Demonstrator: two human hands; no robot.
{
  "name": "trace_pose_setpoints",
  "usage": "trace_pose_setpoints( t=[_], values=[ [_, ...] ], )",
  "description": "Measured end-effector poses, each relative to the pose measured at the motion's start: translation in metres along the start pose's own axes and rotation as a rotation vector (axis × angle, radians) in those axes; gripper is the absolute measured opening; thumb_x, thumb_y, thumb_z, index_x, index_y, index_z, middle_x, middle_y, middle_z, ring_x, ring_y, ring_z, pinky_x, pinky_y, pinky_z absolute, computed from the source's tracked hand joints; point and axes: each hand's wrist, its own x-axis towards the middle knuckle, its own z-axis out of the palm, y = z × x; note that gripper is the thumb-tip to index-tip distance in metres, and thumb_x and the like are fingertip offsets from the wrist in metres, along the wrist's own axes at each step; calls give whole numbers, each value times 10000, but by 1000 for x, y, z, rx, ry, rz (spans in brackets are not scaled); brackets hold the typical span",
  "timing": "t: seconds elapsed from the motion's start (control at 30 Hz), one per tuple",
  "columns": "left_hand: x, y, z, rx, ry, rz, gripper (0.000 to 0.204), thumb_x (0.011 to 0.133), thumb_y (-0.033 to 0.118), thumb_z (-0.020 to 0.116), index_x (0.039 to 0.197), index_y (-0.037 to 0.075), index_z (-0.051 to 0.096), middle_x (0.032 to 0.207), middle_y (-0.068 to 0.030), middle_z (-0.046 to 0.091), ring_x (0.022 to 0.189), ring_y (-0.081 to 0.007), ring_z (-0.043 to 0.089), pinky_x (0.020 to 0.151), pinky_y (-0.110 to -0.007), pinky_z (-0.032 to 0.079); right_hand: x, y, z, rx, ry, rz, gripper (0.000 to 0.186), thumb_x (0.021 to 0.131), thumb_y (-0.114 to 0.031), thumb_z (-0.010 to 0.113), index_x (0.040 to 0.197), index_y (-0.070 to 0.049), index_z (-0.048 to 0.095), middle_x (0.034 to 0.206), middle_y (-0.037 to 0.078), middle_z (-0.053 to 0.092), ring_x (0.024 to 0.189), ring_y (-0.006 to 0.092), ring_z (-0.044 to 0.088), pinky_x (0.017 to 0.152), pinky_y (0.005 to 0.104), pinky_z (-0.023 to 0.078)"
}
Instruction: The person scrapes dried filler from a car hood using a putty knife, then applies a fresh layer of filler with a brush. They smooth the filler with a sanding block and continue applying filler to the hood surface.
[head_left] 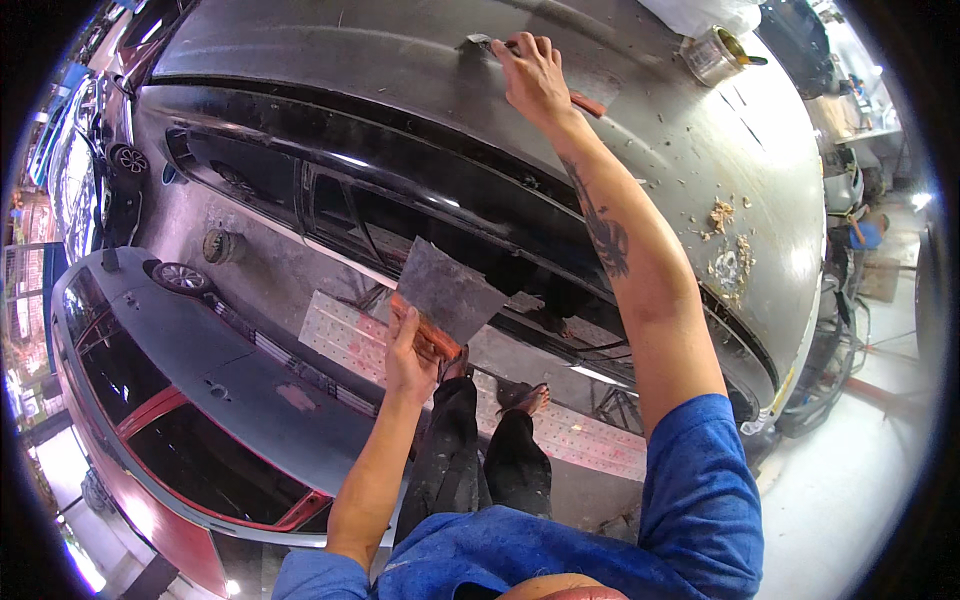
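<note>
My left hand (405,360) is closed around the reddish wooden handle of a wide spreader (450,290), its grey metal blade angled up in front of the car's side. Farther off, my right arm reaches over the grey car roof (330,40). There my right hand (535,80) grips a putty knife (480,40), whose small blade is at the roof surface; its handle is mostly hidden by my fingers. Close beside my right wrist, a second spreader (590,104) with a reddish handle lies on the roof.
A metal can (712,58) stands on the roof, near crumbled tan scrapings (722,215). My feet are on a perforated plank (340,330) alongside the car. A grey-primed car (200,330) stands at left, and a round dark object (222,246) on the floor. Another person (870,230) is far right.
</note>
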Motion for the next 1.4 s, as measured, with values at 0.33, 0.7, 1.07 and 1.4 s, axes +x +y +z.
trace_pose_setpoints(
  t=[0.33,0.7,1.07,1.4],
  values=[
    [20,24,-19,31,-54,38,344,998,232,555,1327,154,493,976,23,603,838,-116,638,688,-286,547,-31,70,-60,-72,-467,105,600,793,-536,713,1244,-166,573,1175,153,640,1132,386,581,888,535,437],
    [19,26,40,217,-236,53,440,1015,274,494,1416,121,392,1223,-67,532,1104,-183,591,866,-317,549,-43,89,-73,-197,-615,-164,636,840,-186,640,1390,31,404,944,205,670,883,355,679,756,447,550],
    [9,4,33,196,-232,36,393,1014,209,503,1385,109,422,1160,-39,554,1062,-158,603,891,-325,534,-98,143,-135,-369,-323,38,248,835,-158,641,1081,-157,679,1052,92,631,1069,282,595,879,419,488],
    [-6,-2,4,155,-257,-29,416,1013,166,498,1420,121,427,1215,-27,578,1092,-159,598,925,-324,508,-79,168,-96,-96,-325,422,322,839,-106,586,1135,-152,702,1136,134,642,1119,337,581,933,448,474]
  ],
)
